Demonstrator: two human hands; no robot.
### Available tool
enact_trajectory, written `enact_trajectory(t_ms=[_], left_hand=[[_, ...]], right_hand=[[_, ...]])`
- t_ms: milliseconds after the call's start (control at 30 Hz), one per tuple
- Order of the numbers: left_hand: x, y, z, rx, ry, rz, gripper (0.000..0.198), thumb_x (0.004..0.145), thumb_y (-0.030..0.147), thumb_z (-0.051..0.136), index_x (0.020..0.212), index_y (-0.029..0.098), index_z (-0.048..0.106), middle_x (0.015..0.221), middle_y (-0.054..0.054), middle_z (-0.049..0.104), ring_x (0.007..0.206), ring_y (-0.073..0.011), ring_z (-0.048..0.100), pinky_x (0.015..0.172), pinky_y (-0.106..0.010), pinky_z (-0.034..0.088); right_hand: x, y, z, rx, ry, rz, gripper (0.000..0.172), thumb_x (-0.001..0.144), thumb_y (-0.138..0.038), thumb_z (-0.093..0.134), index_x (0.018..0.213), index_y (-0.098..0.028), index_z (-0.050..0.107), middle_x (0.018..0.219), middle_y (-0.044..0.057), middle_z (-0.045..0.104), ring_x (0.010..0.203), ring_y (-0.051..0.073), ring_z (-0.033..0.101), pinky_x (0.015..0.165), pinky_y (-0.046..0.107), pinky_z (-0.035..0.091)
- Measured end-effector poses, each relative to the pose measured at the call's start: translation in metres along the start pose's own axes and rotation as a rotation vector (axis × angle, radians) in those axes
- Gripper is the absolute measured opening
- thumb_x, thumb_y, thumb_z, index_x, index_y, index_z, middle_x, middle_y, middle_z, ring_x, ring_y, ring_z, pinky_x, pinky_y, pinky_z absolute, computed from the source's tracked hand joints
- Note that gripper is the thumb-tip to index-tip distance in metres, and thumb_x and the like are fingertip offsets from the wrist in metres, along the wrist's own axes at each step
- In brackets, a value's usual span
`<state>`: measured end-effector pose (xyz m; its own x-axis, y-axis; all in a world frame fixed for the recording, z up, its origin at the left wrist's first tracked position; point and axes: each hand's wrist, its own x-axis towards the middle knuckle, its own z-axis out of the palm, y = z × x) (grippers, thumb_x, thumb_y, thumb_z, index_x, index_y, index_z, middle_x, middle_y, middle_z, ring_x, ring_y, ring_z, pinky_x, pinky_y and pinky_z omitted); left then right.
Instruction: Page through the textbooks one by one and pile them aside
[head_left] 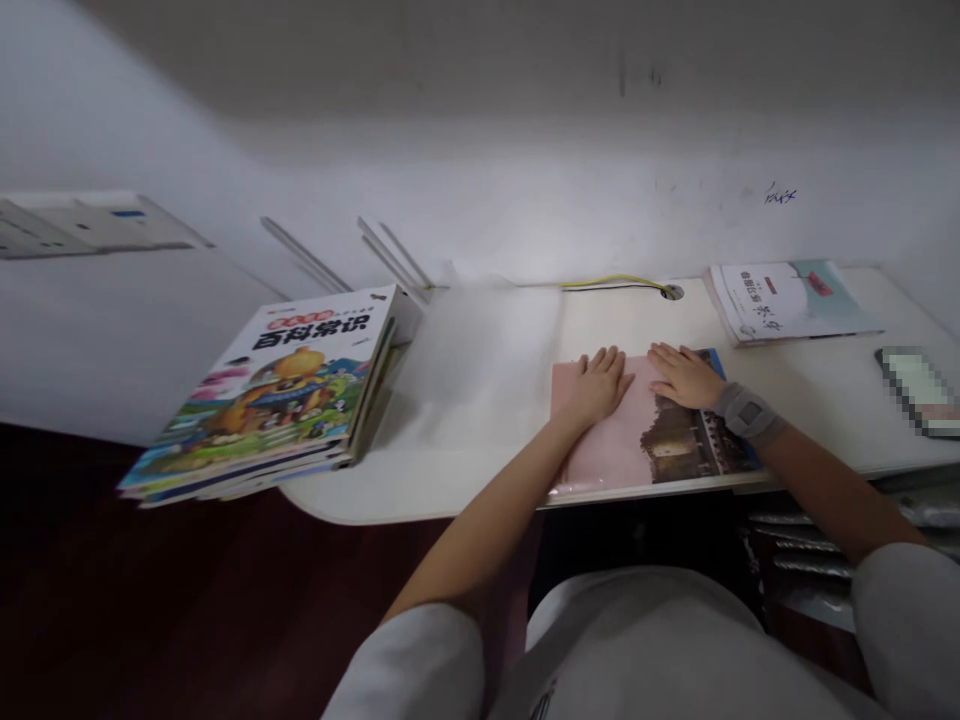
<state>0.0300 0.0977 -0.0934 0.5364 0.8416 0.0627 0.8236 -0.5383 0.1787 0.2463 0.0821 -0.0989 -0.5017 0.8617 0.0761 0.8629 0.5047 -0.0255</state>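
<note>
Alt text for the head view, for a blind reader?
A person's left hand and right hand lie flat on a pink book with a dark picture, on a white desk. Left of the book are a translucent sheet and book stack; right, a booklet and phone.

dim, greyish light, brighter along the lower wall (510, 220); floor (187, 610) deep in shadow; phone screen (924, 382) pixelated.

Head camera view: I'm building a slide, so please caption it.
Left hand and right hand rest on a pink printed cover; stacked books lie left.
</note>
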Motion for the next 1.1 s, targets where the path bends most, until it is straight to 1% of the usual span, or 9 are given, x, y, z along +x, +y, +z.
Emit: enact_trajectory(t_ms=[167,267,367,467,600,667,867,967,1100], left_hand=[[-0.018,-0.043,-0.008,-0.040,0.068,-0.069,0.044,0.097,0.035,0.031,0.129,0.011,0.049,0.141,-0.017,0.046,0.131,-0.0264,0.040,0.108,-0.041,0.031],[-0.021,-0.054,-0.018,-0.052,0.079,-0.151,0.038,0.096,0.033,0.032,0.112,0.013,0.060,0.125,-0.016,0.055,0.117,-0.0250,0.050,0.101,-0.037,0.039],[-0.008,-0.057,-0.030,-0.063,-0.021,-0.274,0.034,0.091,0.036,0.040,0.102,0.013,0.064,0.115,-0.017,0.058,0.112,-0.0294,0.053,0.096,-0.041,0.041],[0.014,-0.060,-0.041,-0.122,-0.092,-0.324,0.032,0.081,0.043,0.055,0.089,0.013,0.066,0.105,-0.017,0.063,0.105,-0.0322,0.056,0.091,-0.042,0.042],[0.030,-0.069,-0.053,-0.267,-0.124,-0.352,0.032,0.069,0.047,0.066,0.060,0.016,0.062,0.080,-0.012,0.066,0.089,-0.0295,0.062,0.083,-0.037,0.045],[0.028,-0.073,-0.057,-0.372,-0.099,-0.379,0.031,0.069,0.046,0.065,0.061,0.017,0.060,0.075,-0.011,0.066,0.084,-0.0273,0.063,0.078,-0.036,0.046],[-0.009,-0.075,-0.066,-0.754,-0.006,-0.467,0.041,0.081,0.050,0.050,0.096,0.013,0.060,0.086,-0.010,0.068,0.077,-0.0183,0.065,0.068,-0.031,0.052],[-0.035,-0.066,-0.066,-1.070,-0.075,-0.484,0.041,0.075,0.049,0.061,0.094,0.013,0.062,0.089,-0.011,0.069,0.076,-0.0166,0.065,0.068,-0.029,0.052],[-0.083,-0.049,-0.061,-1.434,-0.272,-0.560,0.037,0.071,0.043,0.071,0.092,0.014,0.065,0.096,-0.013,0.070,0.075,-0.0154,0.064,0.066,-0.027,0.052]], right_hand=[[-0.035,0.041,0.005,-0.015,0.010,0.132,0.069,0.094,-0.053,0.024,0.143,-0.004,0.034,0.150,0.020,0.033,0.139,0.030,0.029,0.109,0.049,0.029],[-0.043,0.046,0.004,-0.027,0.003,0.169,0.073,0.094,-0.056,0.020,0.143,-0.004,0.033,0.150,0.021,0.032,0.140,0.030,0.028,0.109,0.049,0.029],[-0.042,0.042,0.002,-0.041,-0.021,0.181,0.075,0.094,-0.057,0.017,0.144,-0.003,0.032,0.151,0.021,0.030,0.140,0.030,0.027,0.110,0.049,0.028],[-0.038,0.038,0.001,-0.036,-0.055,0.212,0.075,0.094,-0.057,0.017,0.144,-0.003,0.031,0.152,0.020,0.028,0.141,0.030,0.025,0.110,0.049,0.027],[-0.038,0.038,0.001,-0.019,-0.065,0.233,0.074,0.094,-0.057,0.019,0.145,-0.005,0.030,0.152,0.018,0.028,0.141,0.028,0.025,0.111,0.048,0.026],[-0.038,0.039,0.002,-0.021,-0.060,0.235,0.074,0.094,-0.056,0.020,0.145,-0.005,0.030,0.152,0.018,0.028,0.141,0.028,0.026,0.112,0.047,0.026],[-0.038,0.041,0.009,-0.031,-0.027,0.228,0.073,0.093,-0.057,0.021,0.146,-0.008,0.030,0.152,0.017,0.029,0.141,0.028,0.026,0.112,0.047,0.026],[-0.039,0.041,0.011,-0.033,-0.002,0.225,0.072,0.093,-0.057,0.021,0.145,-0.008,0.030,0.151,0.018,0.031,0.140,0.028,0.028,0.111,0.048,0.027],[-0.040,0.042,0.012,-0.029,0.025,0.220,0.071,0.094,-0.056,0.021,0.144,-0.007,0.033,0.150,0.019,0.032,0.139,0.028,0.030,0.110,0.048,0.029]])
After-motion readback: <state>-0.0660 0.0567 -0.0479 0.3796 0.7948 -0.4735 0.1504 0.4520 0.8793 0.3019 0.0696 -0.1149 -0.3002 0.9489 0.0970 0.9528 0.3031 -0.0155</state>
